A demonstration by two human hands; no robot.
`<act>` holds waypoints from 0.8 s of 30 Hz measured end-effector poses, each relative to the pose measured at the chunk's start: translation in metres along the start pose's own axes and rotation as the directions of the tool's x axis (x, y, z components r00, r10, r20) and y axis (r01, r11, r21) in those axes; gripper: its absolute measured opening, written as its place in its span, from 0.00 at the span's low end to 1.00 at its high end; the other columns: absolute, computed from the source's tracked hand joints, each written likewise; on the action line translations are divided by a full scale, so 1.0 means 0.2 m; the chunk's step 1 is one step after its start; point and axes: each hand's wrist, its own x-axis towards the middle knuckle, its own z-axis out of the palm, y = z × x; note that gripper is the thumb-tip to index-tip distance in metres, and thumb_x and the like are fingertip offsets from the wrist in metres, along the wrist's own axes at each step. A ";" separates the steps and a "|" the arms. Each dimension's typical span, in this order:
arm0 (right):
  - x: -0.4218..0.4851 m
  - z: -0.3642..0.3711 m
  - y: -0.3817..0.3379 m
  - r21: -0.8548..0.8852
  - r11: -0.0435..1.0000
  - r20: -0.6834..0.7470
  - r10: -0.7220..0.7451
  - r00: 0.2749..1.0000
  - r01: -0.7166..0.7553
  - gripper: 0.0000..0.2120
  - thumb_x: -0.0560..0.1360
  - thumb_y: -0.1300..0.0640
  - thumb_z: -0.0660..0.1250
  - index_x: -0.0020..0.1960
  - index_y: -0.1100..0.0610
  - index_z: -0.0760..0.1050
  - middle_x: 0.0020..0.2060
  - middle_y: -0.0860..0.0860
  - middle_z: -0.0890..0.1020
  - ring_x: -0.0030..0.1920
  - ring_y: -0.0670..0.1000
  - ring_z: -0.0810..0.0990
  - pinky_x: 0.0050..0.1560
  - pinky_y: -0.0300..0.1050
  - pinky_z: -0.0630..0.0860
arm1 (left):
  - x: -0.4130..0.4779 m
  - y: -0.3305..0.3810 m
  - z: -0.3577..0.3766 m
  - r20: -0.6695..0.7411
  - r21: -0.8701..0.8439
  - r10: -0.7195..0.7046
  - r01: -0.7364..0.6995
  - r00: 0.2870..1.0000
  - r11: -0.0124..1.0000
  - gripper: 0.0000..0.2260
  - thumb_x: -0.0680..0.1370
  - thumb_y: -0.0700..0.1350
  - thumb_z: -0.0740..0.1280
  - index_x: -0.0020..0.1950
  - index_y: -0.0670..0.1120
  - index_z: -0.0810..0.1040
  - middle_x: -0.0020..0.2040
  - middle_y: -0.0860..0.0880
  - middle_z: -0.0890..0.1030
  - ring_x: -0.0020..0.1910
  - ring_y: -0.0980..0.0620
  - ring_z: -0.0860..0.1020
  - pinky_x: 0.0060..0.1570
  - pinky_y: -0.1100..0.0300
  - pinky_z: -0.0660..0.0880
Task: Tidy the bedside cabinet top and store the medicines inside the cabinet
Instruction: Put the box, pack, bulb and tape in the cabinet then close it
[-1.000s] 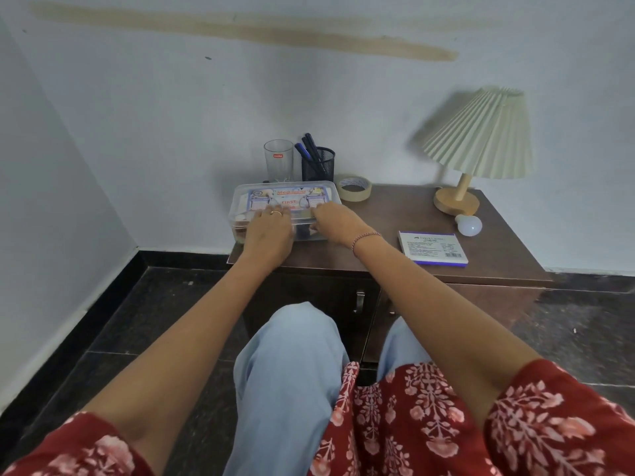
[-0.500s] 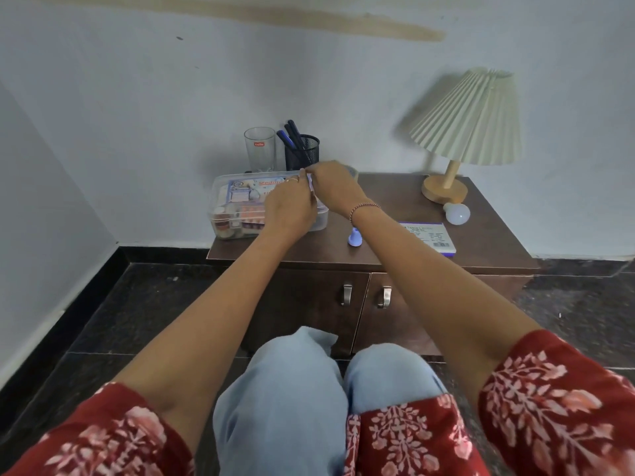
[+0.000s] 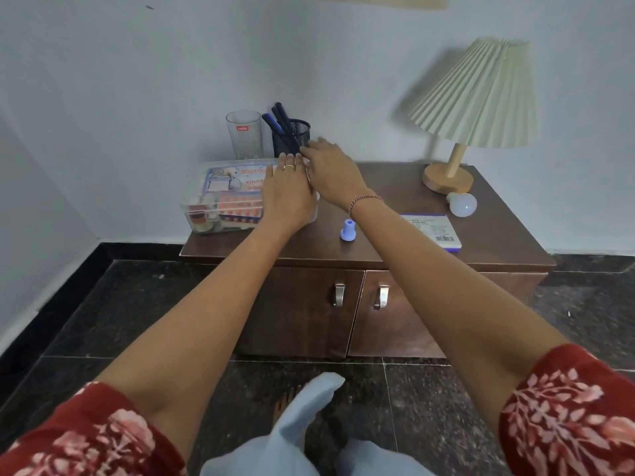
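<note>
Fingers [image 3: 288, 163] of left hand [image 3: 287, 197] straight, together, flat on clear medicine box [image 3: 220, 204], centre-left of frame on cabinet top [image 3: 395, 249]. Right hand [image 3: 331, 171] fingers stretched out, holding nothing, tips beside pen holder [image 3: 292, 135].

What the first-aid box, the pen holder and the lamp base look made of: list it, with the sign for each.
First-aid box: clear, glossy plastic; the pill strips show through its wall.
Pen holder: black wire mesh, likely metal; the pens show through its holes.
Lamp base: pale wood with a matte finish, judging by its colour; the grain is too small to tell.
</note>
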 end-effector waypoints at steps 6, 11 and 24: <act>-0.18 0.00 0.02 0.025 0.999 -0.018 0.047 0.999 -0.046 0.20 0.81 0.59 0.51 0.71 0.58 0.66 0.73 0.56 0.65 0.76 0.55 0.58 0.75 0.51 0.55 | -0.12 0.07 0.02 -0.029 0.012 0.001 -0.001 1.000 1.000 0.29 0.79 0.46 0.58 0.77 0.39 0.52 0.77 0.42 0.54 0.77 0.47 0.50 0.75 0.49 0.46; -0.39 -0.02 0.02 0.114 0.988 -0.165 0.118 0.979 -0.100 0.20 0.81 0.58 0.53 0.72 0.58 0.65 0.74 0.55 0.64 0.76 0.54 0.56 0.76 0.46 0.48 | -0.32 0.18 0.05 -0.095 -0.012 0.064 -0.065 0.993 0.998 0.30 0.79 0.50 0.57 0.77 0.40 0.51 0.78 0.42 0.51 0.77 0.47 0.47 0.74 0.50 0.42; -1.02 0.17 0.10 0.058 0.982 -0.307 0.188 0.933 -0.179 0.24 0.71 0.64 0.57 0.67 0.55 0.71 0.67 0.54 0.72 0.68 0.53 0.67 0.67 0.50 0.67 | -0.73 0.33 0.30 -0.144 -0.062 0.213 -0.223 0.966 0.973 0.31 0.77 0.50 0.56 0.77 0.40 0.51 0.78 0.44 0.48 0.77 0.51 0.43 0.75 0.48 0.42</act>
